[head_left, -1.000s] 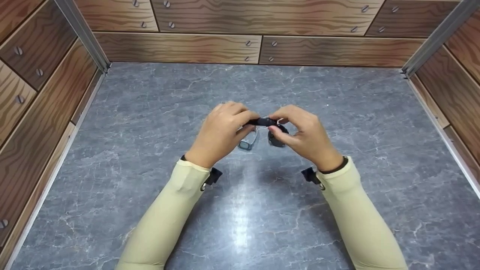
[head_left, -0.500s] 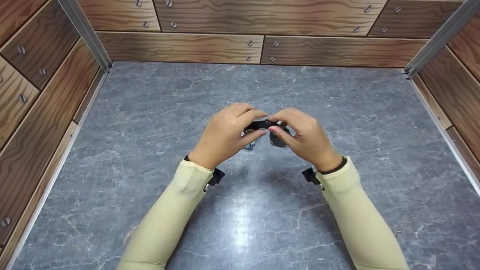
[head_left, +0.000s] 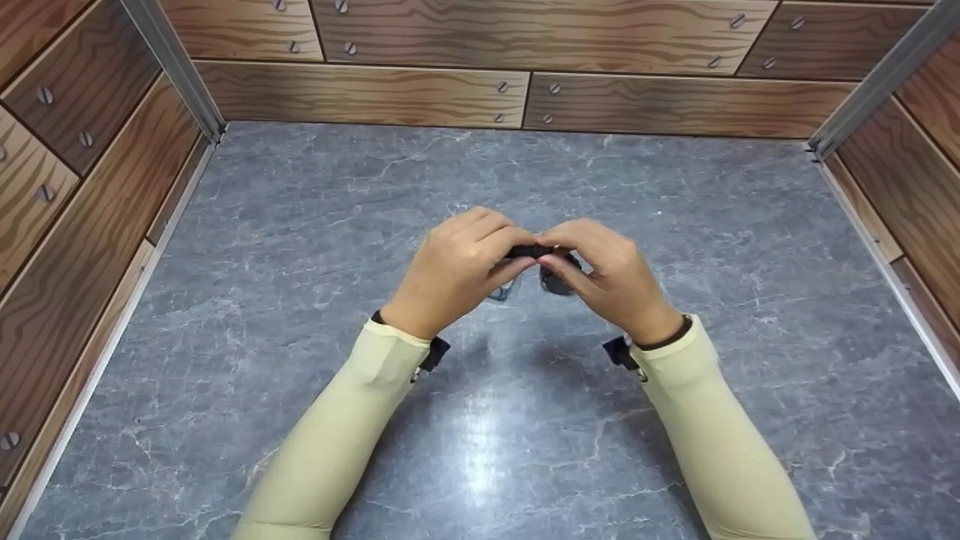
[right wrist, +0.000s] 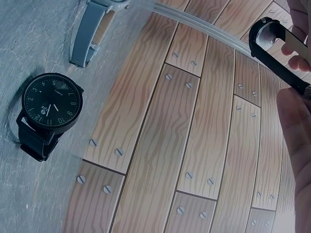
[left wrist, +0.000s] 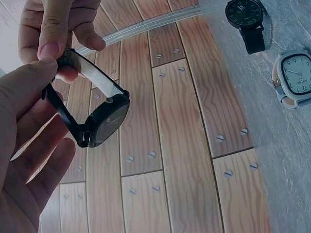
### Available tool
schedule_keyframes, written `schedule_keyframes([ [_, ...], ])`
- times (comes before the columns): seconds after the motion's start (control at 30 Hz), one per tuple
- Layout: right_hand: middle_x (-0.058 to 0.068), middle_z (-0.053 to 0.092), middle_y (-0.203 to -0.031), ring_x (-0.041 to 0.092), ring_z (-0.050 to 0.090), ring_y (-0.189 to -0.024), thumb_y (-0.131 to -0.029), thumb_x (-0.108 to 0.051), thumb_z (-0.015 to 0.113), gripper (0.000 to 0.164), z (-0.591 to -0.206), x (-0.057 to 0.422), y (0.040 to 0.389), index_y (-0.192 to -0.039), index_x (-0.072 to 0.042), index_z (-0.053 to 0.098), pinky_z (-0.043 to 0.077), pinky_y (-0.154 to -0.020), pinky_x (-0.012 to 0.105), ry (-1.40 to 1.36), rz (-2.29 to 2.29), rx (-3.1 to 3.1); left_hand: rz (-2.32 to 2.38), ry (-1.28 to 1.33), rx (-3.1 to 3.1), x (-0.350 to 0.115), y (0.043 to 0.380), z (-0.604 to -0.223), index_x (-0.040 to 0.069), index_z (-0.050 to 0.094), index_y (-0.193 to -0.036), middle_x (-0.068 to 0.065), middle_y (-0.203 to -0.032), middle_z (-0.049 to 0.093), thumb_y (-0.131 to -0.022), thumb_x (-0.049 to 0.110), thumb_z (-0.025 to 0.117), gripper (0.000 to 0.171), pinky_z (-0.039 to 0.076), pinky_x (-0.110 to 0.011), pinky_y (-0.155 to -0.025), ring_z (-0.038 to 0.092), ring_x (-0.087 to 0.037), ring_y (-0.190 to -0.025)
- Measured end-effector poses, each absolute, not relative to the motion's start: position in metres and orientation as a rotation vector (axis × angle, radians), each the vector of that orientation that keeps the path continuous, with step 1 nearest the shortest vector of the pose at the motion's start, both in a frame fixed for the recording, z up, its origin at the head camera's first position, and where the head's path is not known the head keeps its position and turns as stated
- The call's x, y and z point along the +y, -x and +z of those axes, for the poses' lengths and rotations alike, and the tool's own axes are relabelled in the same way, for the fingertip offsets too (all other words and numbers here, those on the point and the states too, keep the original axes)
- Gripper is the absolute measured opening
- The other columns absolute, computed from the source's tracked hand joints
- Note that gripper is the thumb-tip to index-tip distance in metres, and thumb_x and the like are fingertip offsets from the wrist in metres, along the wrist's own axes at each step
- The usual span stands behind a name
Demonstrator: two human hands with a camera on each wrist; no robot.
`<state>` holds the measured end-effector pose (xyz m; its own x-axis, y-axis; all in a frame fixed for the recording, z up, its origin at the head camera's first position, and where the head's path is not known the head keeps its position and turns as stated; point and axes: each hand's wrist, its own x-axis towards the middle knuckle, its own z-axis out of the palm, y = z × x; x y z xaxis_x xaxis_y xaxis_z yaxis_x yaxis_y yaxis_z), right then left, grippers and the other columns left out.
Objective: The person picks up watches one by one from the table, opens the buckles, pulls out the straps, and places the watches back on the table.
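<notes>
Above the table, my left hand (head_left: 465,262) and right hand (head_left: 604,262) meet fingertip to fingertip on a black wristwatch (left wrist: 107,121). Its strap (right wrist: 279,65) forms a loop, pale on the inside, with the case hanging at the far side from the fingers. Both hands pinch the strap ends near the buckle between thumb and fingers. The fingers cover the buckle, so I cannot tell whether it is fastened. In the head view only a dark strip of this watch shows between the hands.
A second black wristwatch (right wrist: 52,102) with a round dial lies on the grey marbled table (head_left: 480,420) below the right hand. Left of it lies a pale blue wristwatch (left wrist: 295,75) with a squarish case. Wood-patterned walls (head_left: 420,94) enclose the back and sides.
My left hand has moved slightly right, towards the right hand. Its fingers and thumb parted around the strap, then came together. The pale blue watch is now more hidden in the head view.
</notes>
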<state>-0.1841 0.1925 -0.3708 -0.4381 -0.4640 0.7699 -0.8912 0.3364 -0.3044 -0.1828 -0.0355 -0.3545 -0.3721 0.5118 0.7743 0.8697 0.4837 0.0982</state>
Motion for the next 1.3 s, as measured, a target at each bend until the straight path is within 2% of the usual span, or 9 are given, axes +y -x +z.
schedule_keyframes([
  [0.63, 0.013, 0.074, -0.103, 0.026, 0.069, -0.092, -0.099, -0.011, 0.069, 0.018, -0.3699, 0.1908, 0.1837, -0.112, 0.001, 0.072, 0.052, -0.087, 0.024, -1.178, 0.969, -2.025, -0.650, 1.132, -2.027, -0.0361, 0.1837, -0.3541, 0.008, 0.077, -0.104, -0.002, -0.096, 0.074, -0.099, 0.022, 0.072, 0.015, 0.055, -0.032, -0.082, 0.064, -0.019, -0.089],
  [0.87, 0.013, 0.073, -0.103, 0.023, 0.067, -0.087, -0.100, -0.013, 0.067, 0.019, -0.3692, 0.1927, 0.1837, -0.113, 0.000, 0.071, 0.053, -0.077, 0.030, -1.183, 0.989, -2.019, -0.653, 1.132, -2.015, -0.0387, 0.1842, -0.3534, 0.010, 0.076, -0.102, -0.001, -0.095, 0.073, -0.098, 0.019, 0.071, 0.011, 0.052, -0.032, -0.075, 0.061, -0.018, -0.084],
  [0.97, 0.013, 0.072, -0.102, 0.023, 0.067, -0.087, -0.099, -0.013, 0.067, 0.020, -0.3685, 0.1932, 0.1836, -0.113, 0.001, 0.071, 0.054, -0.078, 0.028, -1.174, 0.991, -2.018, -0.665, 1.133, -2.017, -0.0401, 0.1849, -0.3533, 0.010, 0.075, -0.102, 0.000, -0.095, 0.073, -0.097, 0.018, 0.071, 0.010, 0.050, -0.031, -0.073, 0.060, -0.017, -0.083],
  [1.1, 0.013, 0.073, -0.102, 0.023, 0.068, -0.088, -0.097, -0.009, 0.070, 0.019, -0.3669, 0.1930, 0.1829, -0.113, 0.001, 0.072, 0.055, -0.080, 0.026, -1.156, 1.017, -2.010, -0.679, 1.131, -2.040, -0.0409, 0.1857, -0.3536, 0.009, 0.074, -0.107, -0.001, -0.098, 0.073, -0.099, 0.020, 0.069, 0.014, 0.053, -0.030, -0.077, 0.063, -0.017, -0.086],
  [1.3, 0.015, 0.072, -0.102, 0.025, 0.068, -0.090, -0.095, -0.006, 0.071, 0.018, -0.3636, 0.1925, 0.1814, -0.111, 0.003, 0.072, 0.055, -0.085, 0.023, -1.131, 1.081, -1.966, -0.703, 1.109, -2.071, -0.0405, 0.1846, -0.3540, 0.007, 0.071, -0.121, -0.003, -0.104, 0.075, -0.099, 0.028, 0.073, 0.031, 0.057, -0.033, -0.087, 0.070, -0.017, -0.094],
])
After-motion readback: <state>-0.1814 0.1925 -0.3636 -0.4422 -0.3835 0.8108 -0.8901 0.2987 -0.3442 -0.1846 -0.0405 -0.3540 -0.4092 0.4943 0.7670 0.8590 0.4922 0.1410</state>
